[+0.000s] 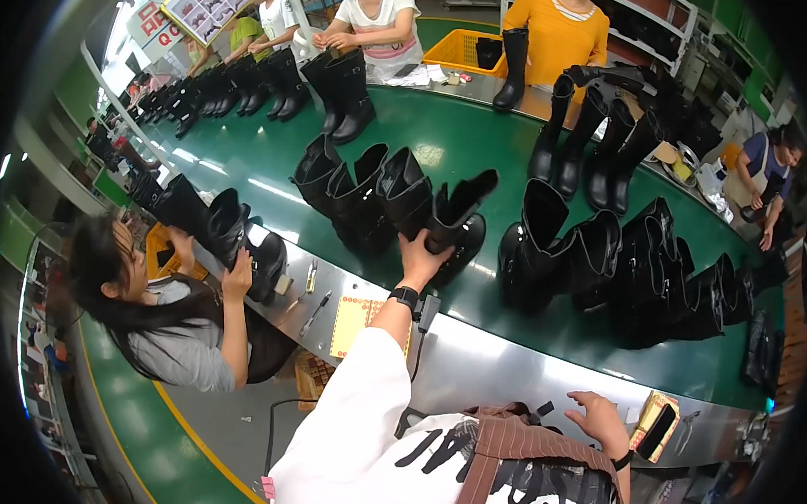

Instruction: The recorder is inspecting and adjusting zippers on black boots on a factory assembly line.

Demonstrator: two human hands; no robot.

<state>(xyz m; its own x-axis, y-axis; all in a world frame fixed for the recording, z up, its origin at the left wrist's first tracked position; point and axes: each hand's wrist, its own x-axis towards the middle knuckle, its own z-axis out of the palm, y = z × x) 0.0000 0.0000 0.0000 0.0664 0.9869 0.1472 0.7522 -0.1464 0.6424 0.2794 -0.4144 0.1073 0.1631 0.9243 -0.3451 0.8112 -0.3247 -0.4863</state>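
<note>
My left hand (421, 258), a black watch on its wrist, is closed round the ankle part of a black boot (465, 220) on the green conveyor belt (408, 110). The boot's shaft tilts to the right and gapes at the top. Beside it on the left stand several more black boots (361, 184) with buckles. My right hand (600, 421) is empty, its fingers apart, over the metal table edge near my body. Nearest to it is a dark phone (656, 430) lying on a yellow card (643, 445).
Black boots (590, 258) stand in groups along the belt. A yellow printed sheet (351, 326) and a cable (429, 313) lie near my left arm. On the left a co-worker (188, 320) handles a boot; other workers (380, 20) stand across the belt by a yellow crate (451, 49).
</note>
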